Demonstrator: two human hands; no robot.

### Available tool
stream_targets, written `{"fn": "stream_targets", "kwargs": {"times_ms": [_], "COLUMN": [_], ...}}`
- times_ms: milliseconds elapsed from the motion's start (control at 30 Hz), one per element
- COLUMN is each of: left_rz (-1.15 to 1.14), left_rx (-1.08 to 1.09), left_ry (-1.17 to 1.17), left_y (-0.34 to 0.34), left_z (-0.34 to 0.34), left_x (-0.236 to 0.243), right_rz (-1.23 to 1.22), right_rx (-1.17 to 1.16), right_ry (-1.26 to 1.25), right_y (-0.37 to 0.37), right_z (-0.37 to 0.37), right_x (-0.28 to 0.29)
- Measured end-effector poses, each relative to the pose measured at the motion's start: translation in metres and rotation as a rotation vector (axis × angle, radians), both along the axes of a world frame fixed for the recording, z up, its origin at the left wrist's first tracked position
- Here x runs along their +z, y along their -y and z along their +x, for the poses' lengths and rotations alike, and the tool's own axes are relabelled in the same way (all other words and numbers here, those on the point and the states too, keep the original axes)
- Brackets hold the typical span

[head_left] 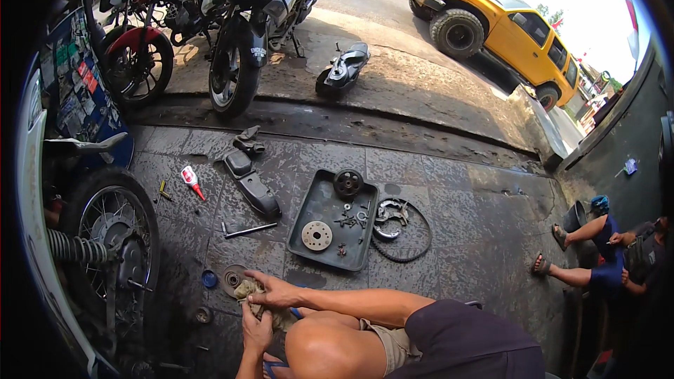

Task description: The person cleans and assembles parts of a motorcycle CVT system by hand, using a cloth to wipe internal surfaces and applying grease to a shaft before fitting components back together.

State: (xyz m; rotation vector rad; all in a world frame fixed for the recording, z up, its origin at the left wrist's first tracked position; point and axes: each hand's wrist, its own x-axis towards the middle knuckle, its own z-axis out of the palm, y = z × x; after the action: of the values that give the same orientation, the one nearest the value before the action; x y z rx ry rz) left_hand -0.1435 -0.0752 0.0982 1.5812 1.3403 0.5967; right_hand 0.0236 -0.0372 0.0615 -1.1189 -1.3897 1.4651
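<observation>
My right hand (279, 293) reaches in from the right and is closed on a crumpled, dirty yellowish rag (247, 288). From below, my left hand (257, 331) closes round the lower part of the same rag. The rag lies against a round metal disc (232, 277) with a raised centre, which it partly covers. Whether my fingers also grip the disc is hidden. Close by on the floor are a blue round cap (209, 278) and a small ring-shaped part (203, 314).
A black tray (298, 256) holds a dark drum, a pale holed disc and small bolts. Beside it lie a drive belt (430, 238) and clutch shoes (391, 216). A T-handle wrench (250, 229), black cover (254, 186) and white bottle (189, 177) lie ahead. A motorcycle wheel (112, 231) stands left; another person (572, 277) sits right.
</observation>
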Motion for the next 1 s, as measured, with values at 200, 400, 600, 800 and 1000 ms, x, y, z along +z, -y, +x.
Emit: {"fn": "stream_targets", "kwargs": {"times_ms": [200, 400, 600, 800, 1000], "left_rz": [0.104, 0.07, 0.049, -0.152, -0.196], "left_rx": [0.023, 0.097, 0.04, -0.061, -0.193], "left_ry": [0.02, 0.109, -0.207, -0.22, -0.268], "left_y": [-0.02, -0.015, -0.01, -0.001, -0.003], "left_z": [0.02, 0.036, -0.01, 0.003, 0.002], "left_x": [0.06, 0.082, 0.092, 0.076, 0.077], "right_rz": [-0.034, 0.067, -0.116, -0.315, -0.217], "right_rx": [-0.226, -0.41, -0.496, -0.782, -0.938], "right_ry": [-0.215, -0.219, -0.174, 0.027, 0.485], "right_y": [-0.001, 0.001, 0.046, 0.101, 0.057], "right_z": [0.013, 0.03, 0.099, 0.187, 0.234], "right_x": [0.07, 0.075, 0.047, 0.004, -0.018]}}
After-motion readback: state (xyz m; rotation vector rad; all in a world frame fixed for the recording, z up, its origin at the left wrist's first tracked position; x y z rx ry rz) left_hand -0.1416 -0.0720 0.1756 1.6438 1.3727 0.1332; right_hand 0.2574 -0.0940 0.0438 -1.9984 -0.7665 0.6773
